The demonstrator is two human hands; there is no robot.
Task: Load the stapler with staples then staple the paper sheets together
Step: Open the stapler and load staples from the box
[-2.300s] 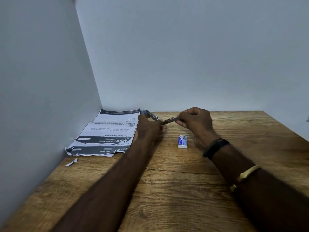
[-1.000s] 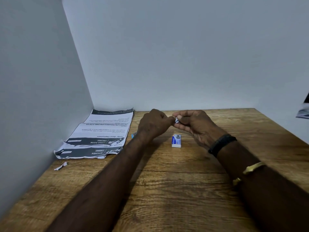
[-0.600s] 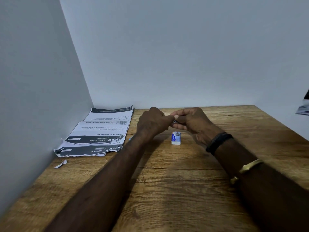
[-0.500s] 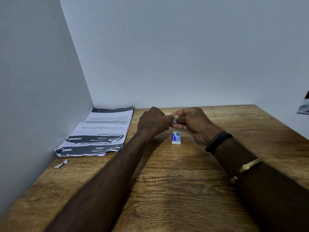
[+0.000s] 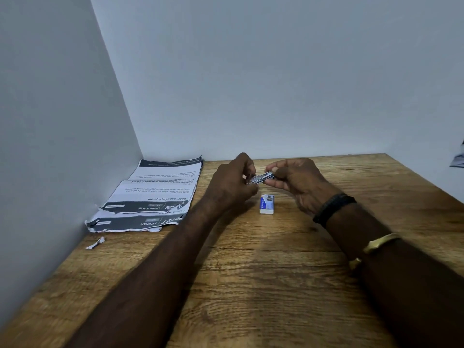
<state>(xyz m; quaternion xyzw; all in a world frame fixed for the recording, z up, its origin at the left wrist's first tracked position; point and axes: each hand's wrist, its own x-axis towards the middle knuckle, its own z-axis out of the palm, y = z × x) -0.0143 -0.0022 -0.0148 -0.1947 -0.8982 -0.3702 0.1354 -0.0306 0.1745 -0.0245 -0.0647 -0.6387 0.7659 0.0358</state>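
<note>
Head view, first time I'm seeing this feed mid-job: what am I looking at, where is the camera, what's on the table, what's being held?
No machine here: a person works with bare hands, filmed by a camera on their head looking forward and down. The left hand and right hand together hold a small metal piece, likely the stapler or a staple strip; it is too small to tell. On the wooden table lie a small staple box, printed paper sheets by the left wall, and a torn paper scrap.

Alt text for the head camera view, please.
Two bare hands, left hand and right hand, hold a small silvery metal stapler above a brown wooden table. A small white-and-blue staple box sits below; printed paper sheets lie by the left wall.
</note>
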